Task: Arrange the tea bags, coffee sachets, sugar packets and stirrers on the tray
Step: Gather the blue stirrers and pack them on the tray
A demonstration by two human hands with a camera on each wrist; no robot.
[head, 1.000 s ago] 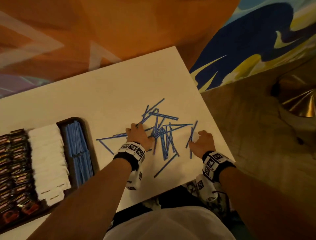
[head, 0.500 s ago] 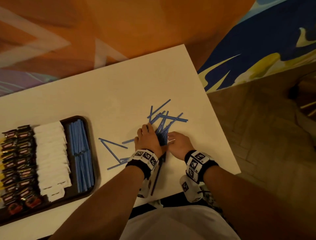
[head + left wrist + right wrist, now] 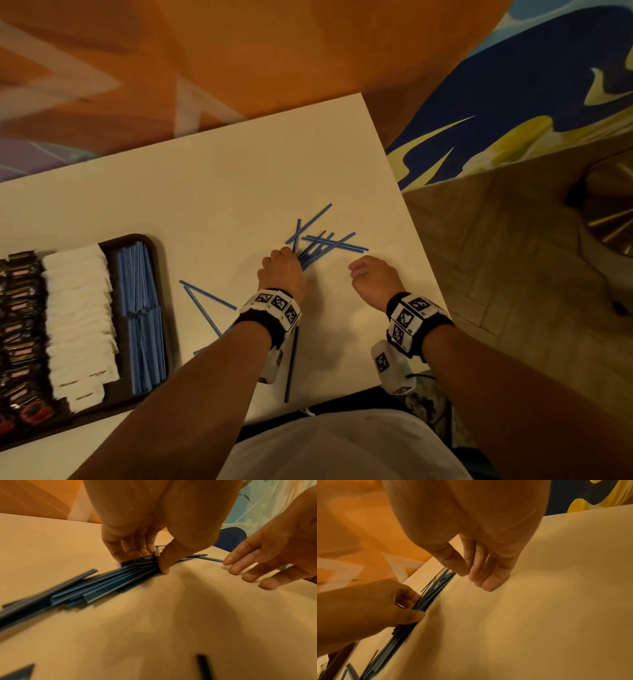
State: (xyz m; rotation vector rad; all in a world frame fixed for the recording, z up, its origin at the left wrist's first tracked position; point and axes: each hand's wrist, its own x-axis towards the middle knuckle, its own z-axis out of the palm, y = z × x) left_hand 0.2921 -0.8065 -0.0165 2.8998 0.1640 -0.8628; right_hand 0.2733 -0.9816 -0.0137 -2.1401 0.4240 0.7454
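Blue stirrers [image 3: 320,245] lie gathered into a fan on the white table [image 3: 222,192]. My left hand [image 3: 284,263] pinches the near end of this bundle [image 3: 106,582] between thumb [image 3: 163,566] and fingers. To the right of the bundle my right hand [image 3: 359,270] is open, its fingertips [image 3: 488,584] resting on the table and holding nothing. At the left, the dark tray [image 3: 161,274] holds a row of blue stirrers [image 3: 140,315], white packets [image 3: 78,325] and dark sachets [image 3: 20,325].
Two loose stirrers [image 3: 205,301] lie crossed between tray and left wrist. Another loose stirrer [image 3: 291,363] points toward the table's front edge. The table's right edge [image 3: 421,246] is close to my right hand. Beyond it is wooden floor.
Both hands swept the scattered stirrers together into one bundle. The right hand has since let go and drawn off to the right, while the left hand keeps its grip.
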